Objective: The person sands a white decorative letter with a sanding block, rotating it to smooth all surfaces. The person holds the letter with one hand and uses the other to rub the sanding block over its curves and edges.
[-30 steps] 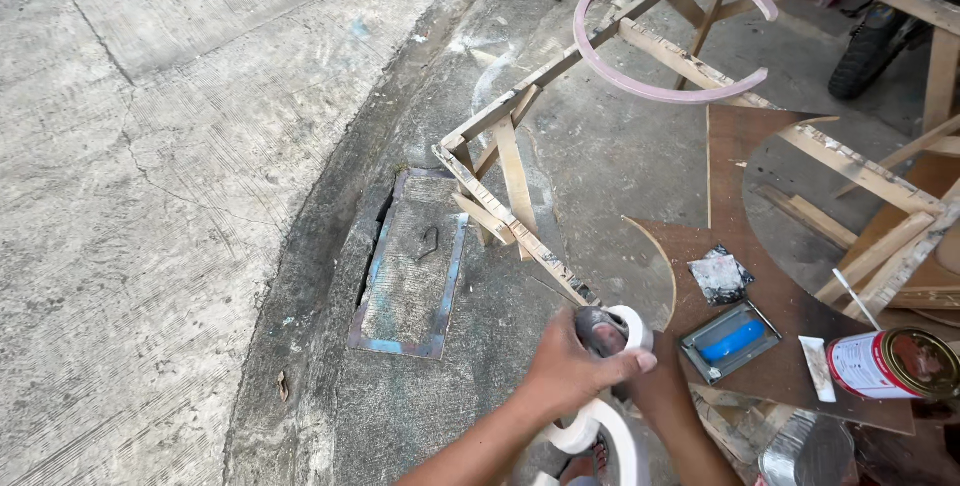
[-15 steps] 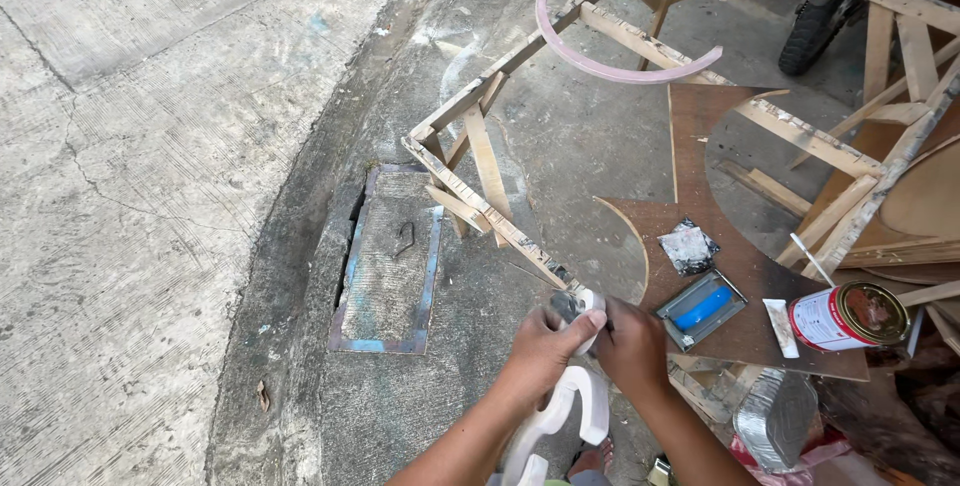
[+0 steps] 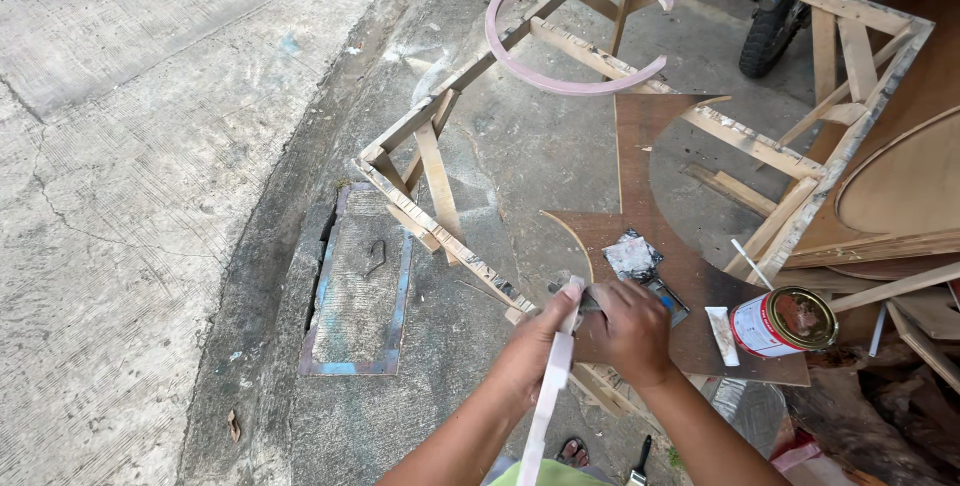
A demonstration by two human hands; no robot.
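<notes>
Left hand [image 3: 535, 341] pinches the top of a white curved strip [image 3: 548, 396] that runs down toward the body; right hand [image 3: 630, 331] closes on a small dark tool beside it. Thin and stiff, the strip looks light, best gripped by its edges. One paint can [image 3: 782, 321], one pink ring [image 3: 575, 26], one wooden frame [image 3: 440, 236].

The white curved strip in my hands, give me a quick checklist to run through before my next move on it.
1. Left hand grips the white curved strip: ok.
2. Right hand on the small tool at the strip's top end: ok; tool type: cannot tell.
3. Paint can upright, open, apart from both hands: ok.
4. Brown board lies flat on the wooden frame: ok.
5. Pink ring seated steadily on the frame: cannot tell.
</notes>
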